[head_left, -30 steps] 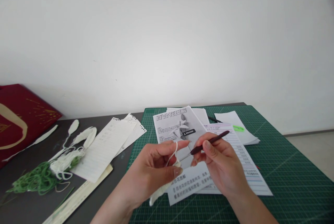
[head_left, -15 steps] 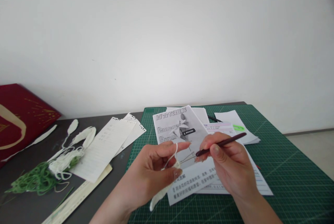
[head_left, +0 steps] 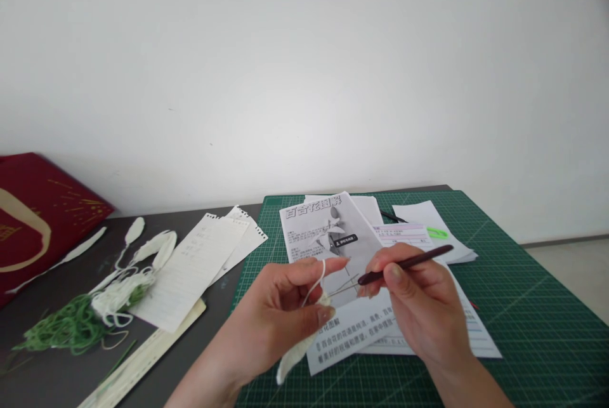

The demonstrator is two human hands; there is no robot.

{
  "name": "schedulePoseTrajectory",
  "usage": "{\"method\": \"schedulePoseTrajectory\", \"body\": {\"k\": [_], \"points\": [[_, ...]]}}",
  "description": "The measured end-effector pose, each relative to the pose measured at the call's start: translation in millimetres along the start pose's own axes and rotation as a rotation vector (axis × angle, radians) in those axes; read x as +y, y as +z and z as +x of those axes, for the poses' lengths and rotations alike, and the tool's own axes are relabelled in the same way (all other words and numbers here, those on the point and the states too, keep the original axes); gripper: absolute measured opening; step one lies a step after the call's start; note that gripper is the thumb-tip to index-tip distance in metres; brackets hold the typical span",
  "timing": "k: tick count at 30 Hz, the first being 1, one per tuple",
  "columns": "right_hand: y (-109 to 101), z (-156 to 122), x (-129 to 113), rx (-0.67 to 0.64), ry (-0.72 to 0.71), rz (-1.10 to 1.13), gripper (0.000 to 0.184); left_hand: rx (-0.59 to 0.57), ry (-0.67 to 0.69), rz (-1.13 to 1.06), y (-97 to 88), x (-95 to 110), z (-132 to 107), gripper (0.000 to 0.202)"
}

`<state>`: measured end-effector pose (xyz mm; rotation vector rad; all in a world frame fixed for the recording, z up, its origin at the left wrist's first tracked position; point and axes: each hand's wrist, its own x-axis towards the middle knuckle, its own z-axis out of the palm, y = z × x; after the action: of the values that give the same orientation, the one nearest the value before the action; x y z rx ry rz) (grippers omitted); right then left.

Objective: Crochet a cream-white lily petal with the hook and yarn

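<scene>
Green cutting mat point(head_left: 523, 332) covers the right part of the dark worktop point(head_left: 57, 376), and both hands are raised above its near edge. The left hand point(head_left: 280, 313) pinches a white crocheted piece point(head_left: 297, 354) between thumb and fingers, its tail hanging toward the mat, with a yarn strand point(head_left: 320, 271) looped over the raised index finger. The right hand point(head_left: 423, 313) grips a dark brown crochet hook point(head_left: 404, 263), its thin tip pointing at the piece. Beneath the hands lies a printed instruction sheet point(head_left: 328, 230), partly hidden by them. Left of the mat lie lined paper point(head_left: 190, 268), a tangle of green yarn point(head_left: 66, 329), white yarn point(head_left: 118, 294) and white petals point(head_left: 159, 246). Farther back a red bag point(head_left: 33, 211) leans against the plain white wall point(head_left: 304, 78).
</scene>
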<state>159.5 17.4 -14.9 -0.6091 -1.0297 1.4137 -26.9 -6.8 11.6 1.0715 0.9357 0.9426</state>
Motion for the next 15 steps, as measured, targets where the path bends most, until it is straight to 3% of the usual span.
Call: {"method": "schedulePoseTrajectory", "body": {"k": [7,10,15], "points": [[13.9,3.8,16.0,0.121,0.349,0.283,0.017,0.207,0.029,-0.124,4.8,-9.1,6.7,0.039],[17.8,0.3,18.7,0.17,0.299,0.265,0.018,0.275,0.012,-0.171,8.1,-11.6,8.4,0.042],[19.7,-0.8,18.2,0.155,0.231,0.219,0.018,0.22,-0.018,-0.253,13.0,-3.8,8.7,0.039]]}}
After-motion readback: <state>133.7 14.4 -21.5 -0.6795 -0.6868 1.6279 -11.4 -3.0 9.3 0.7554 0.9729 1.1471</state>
